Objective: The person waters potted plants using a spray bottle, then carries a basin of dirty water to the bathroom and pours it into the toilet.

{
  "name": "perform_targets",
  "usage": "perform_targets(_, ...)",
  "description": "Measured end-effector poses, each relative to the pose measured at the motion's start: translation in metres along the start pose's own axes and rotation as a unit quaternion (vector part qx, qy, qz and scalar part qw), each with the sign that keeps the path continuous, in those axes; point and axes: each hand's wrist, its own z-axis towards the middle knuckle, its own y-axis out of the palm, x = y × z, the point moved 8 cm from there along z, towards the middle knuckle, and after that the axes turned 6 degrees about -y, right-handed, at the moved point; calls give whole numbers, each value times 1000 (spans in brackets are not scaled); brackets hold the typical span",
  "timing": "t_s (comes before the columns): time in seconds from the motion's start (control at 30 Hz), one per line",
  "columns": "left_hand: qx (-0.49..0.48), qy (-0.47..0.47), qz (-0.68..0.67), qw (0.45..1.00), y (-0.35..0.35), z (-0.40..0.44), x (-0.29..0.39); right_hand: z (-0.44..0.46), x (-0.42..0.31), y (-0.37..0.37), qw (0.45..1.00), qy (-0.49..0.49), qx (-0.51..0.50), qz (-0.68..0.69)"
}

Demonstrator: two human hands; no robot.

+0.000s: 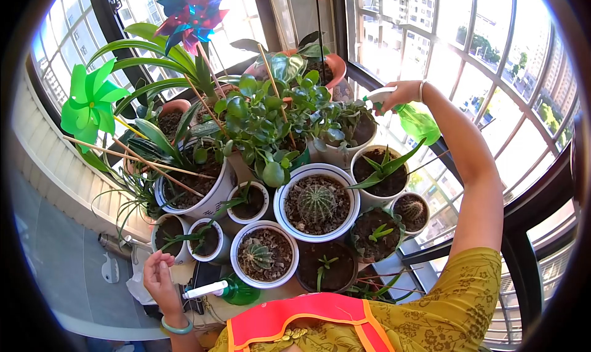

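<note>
One green spray bottle at upper right of frame, right hand closed around its white-and-green head. Left hand at lower left, fingers half curled near a long leaf, can't tell if pinching it; second spray bottle at bottom centre. Dark print on the big white pot, left of centre, too small to read.
</note>
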Motion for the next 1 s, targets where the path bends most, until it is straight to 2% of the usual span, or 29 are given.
perform_targets(0.13,-3,1,2,1000,2,2,1,7,12,-7,1000,0,11,-2)
perform_targets(0.17,-3,0,3,1000,2,2,0,2,2,0,999,0,-31,8)
perform_targets(0.2,-3,1,4,1000,2,3,-2,1,-4,0,999,-1,-32,8)
perform_targets(0.27,-4,-1,7,1000,3,4,-3,1,-4,-1,997,23,-40,-64)
perform_targets(0.43,-2,-6,9,1000,8,4,-2,11,16,-11,1000,-2,-9,-7)
perform_targets(0.53,-10,3,9,1000,8,5,-4,0,-3,-7,1000,2,-15,1)
perform_targets(0.57,-11,3,9,1000,9,6,-5,-7,-7,-6,999,37,-14,-20)
perform_targets(0.7,-8,3,8,1000,12,8,-3,-8,-4,-5,998,31,-26,-42)
perform_targets(0.9,-11,10,16,1000,13,8,-3,-19,0,-1,999,18,-37,12)
perform_targets(1.0,-13,10,16,1000,13,8,-2,-22,6,-2,999,27,-21,-24)
